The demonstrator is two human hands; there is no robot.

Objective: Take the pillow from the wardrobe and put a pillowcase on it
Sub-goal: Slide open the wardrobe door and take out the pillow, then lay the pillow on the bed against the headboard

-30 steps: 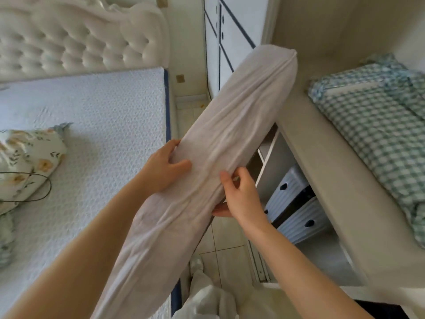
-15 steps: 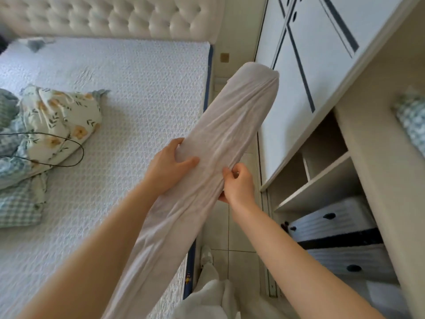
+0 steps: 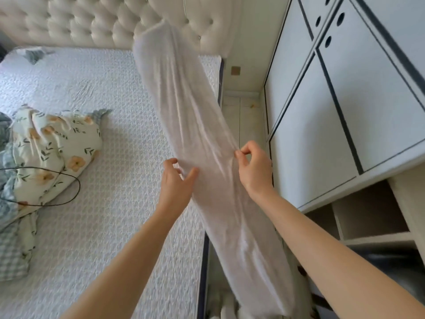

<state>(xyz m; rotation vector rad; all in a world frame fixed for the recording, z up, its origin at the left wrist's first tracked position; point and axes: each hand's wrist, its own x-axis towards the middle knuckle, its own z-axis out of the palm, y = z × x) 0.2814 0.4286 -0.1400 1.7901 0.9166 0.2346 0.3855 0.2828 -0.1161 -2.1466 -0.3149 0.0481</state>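
Note:
A long, pale grey pillow [image 3: 184,107] hangs in the air, blurred. It slants from the headboard down past the bed's right edge to the bottom of the view. My left hand [image 3: 176,185] is at its left edge with fingers spread and nothing gripped. My right hand [image 3: 255,169] pinches the fabric of its right edge between thumb and forefinger. A crumpled floral pillowcase [image 3: 57,143] lies on the left side of the bed [image 3: 115,100]. The white wardrobe [image 3: 345,111] stands on the right.
A tufted cream headboard [image 3: 92,21] runs along the top. A black cable [image 3: 76,187] loops over the floral cloth, and checked blue bedding [image 3: 11,256] lies below it. Open wardrobe shelves [image 3: 368,215] show at lower right. A narrow strip of tiled floor [image 3: 243,116] separates bed and wardrobe.
The pillow's far end has swung left, from beside the wardrobe to over the bed. My left hand has opened off it. The view has turned toward the bed.

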